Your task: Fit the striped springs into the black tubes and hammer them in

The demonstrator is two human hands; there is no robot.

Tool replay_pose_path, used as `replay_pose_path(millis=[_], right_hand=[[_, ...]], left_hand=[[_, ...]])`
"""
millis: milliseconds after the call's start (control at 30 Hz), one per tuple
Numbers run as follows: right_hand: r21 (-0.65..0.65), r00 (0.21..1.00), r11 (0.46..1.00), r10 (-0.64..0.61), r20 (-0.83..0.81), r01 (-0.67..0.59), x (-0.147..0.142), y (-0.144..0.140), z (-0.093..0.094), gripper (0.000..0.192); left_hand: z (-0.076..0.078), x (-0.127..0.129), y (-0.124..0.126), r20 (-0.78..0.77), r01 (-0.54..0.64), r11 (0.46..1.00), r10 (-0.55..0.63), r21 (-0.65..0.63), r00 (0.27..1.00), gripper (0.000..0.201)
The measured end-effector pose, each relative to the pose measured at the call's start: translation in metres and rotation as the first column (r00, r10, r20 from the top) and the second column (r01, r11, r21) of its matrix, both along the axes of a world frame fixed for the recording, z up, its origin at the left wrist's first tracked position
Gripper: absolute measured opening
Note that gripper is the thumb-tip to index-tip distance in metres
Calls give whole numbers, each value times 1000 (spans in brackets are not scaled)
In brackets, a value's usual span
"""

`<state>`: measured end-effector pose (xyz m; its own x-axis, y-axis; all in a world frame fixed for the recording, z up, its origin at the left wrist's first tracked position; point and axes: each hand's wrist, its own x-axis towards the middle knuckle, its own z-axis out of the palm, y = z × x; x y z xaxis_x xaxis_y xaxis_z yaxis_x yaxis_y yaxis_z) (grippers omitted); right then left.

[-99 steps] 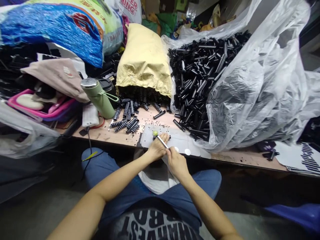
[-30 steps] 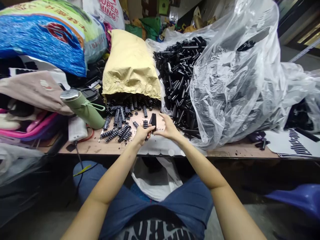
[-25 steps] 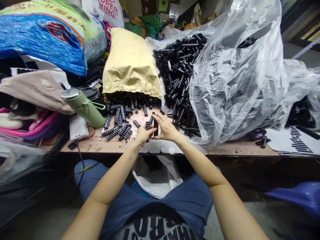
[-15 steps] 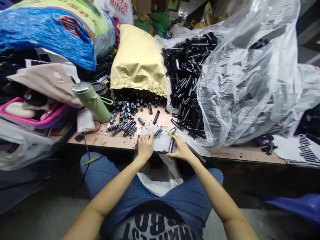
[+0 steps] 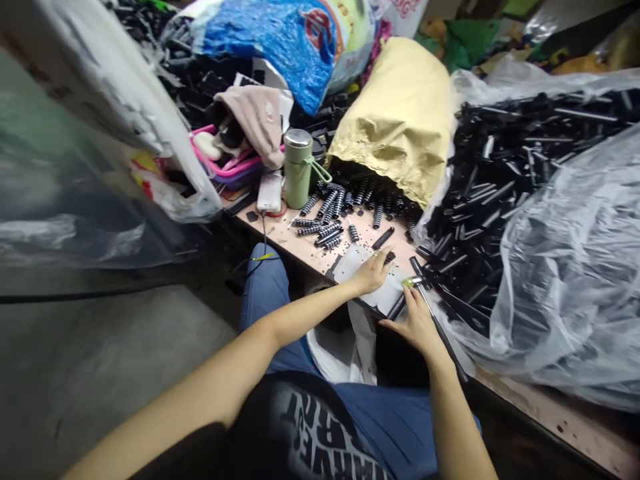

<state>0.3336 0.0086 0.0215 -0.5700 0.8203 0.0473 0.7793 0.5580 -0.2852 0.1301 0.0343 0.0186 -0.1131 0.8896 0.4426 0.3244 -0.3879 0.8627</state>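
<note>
My left hand is closed over the mat, fingertips on a short dark ribbed tube; the hand hides part of it. To its right, my right hand has thumb and fingers spread apart. A smooth black tube lies between that thumb and the fingers. By those fingertips rests a small hammer with a yellow-green face and a dark handle slanting toward the table edge. Under the work is a pale grey mat. Several black-and-white ribbed tubes lie beyond my left hand, with a plain black tube nearer.
A yellow paper sack spills ribbed tubes onto the table. At right, a clear plastic bag borders a heap of black tubes. On the left stand a green bottle, a white power bank with a cable, and a pink basket.
The view has swung left, so the table things sit further right and tilted. My left fingertips have closed on the ribbed tube that lay beside them. My right hand stays by the hammer.
</note>
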Motion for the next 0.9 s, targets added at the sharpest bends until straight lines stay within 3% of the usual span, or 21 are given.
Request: replay_pose_path(millis=[100, 167, 300, 433, 533, 667, 800, 900], right_hand=[[14, 999, 1000, 27, 18, -27, 1, 5, -2, 104], [32, 999, 999, 40, -18, -39, -2, 6, -1, 104], [43, 976, 999, -2, -219, 11, -19, 1, 17, 115], [85, 936, 996, 11, -353, 20, -44, -11, 49, 115], [127, 895, 989, 119, -431, -70, -61, -13, 66, 114], [136, 833, 978, 207, -513, -159, -74, -10, 68, 114], [70, 816, 981, 189, -547, -181, -74, -7, 58, 118], [10, 800, 984, 149, -582, -176, -73, -8, 54, 119]], left_hand=[[5, 2, 3, 251, -58, 986, 97, -157, 963, 38], [11, -4, 3, 390, -13, 970, 110, -242, 914, 40], [27, -20, -7, 572, 196, 930, 19, -312, 820, 44], [47, -29, -23, 725, 412, 819, 6, -399, 689, 52], [56, -28, -30, 792, 479, 787, 21, -390, 610, 48], [59, -20, -33, 835, 494, 789, 44, -366, 549, 39], [62, -14, -36, 835, 546, 733, 55, -406, 547, 43], [66, -12, -38, 820, 539, 721, 71, -435, 568, 39]])
